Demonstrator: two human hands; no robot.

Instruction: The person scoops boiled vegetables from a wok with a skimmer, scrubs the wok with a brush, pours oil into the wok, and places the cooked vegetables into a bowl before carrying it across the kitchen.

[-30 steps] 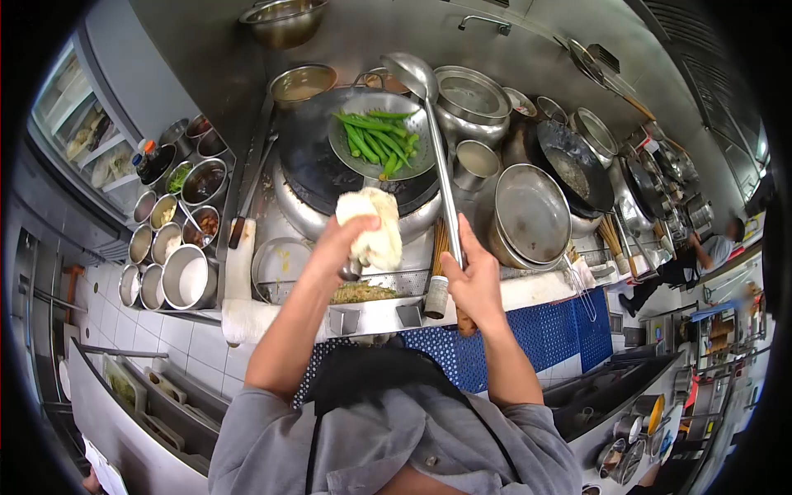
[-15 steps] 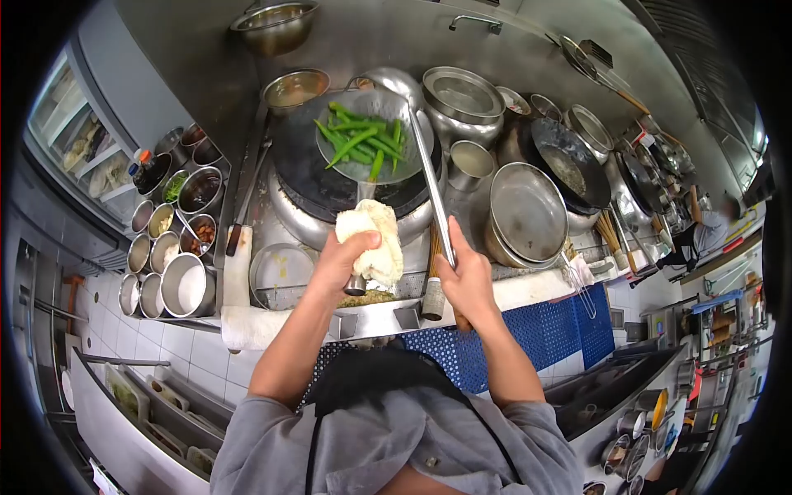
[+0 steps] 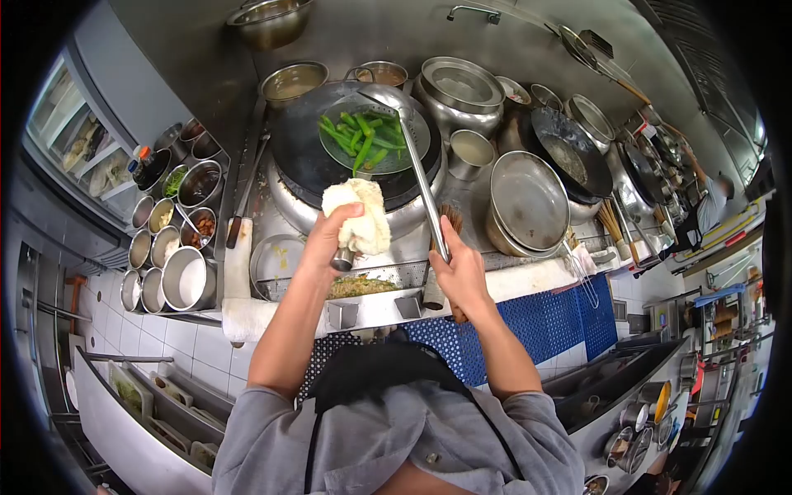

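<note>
My left hand (image 3: pixel 334 235) is closed around a folded pale cloth (image 3: pixel 367 216), wrapped about a metal handle whose end shows below. The handle appears to lead to a round perforated strainer (image 3: pixel 419 140), though the cloth hides part of it. Long green peppers (image 3: pixel 363 136) lie heaped in the strainer, inside a dark wok (image 3: pixel 293 140) on the stove. My right hand (image 3: pixel 460 268) grips a long metal wok ladle (image 3: pixel 422 177) by its lower shaft. Its head lies at the strainer's far right rim, seen nearly edge-on.
Several metal seasoning pots (image 3: pixel 188 278) stand at left. To the right are a lidded pot (image 3: pixel 464 82), a small pot (image 3: pixel 471 155), stacked pans (image 3: pixel 530 200) and another wok (image 3: pixel 569 157). A bamboo brush (image 3: pixel 433 290) lies at the stove's front. A person (image 3: pixel 711 202) is far right.
The strainer has levelled inside the wok and the peppers have shifted in it. My left hand and cloth moved slightly left and nearer. The ladle head now shows nearly edge-on.
</note>
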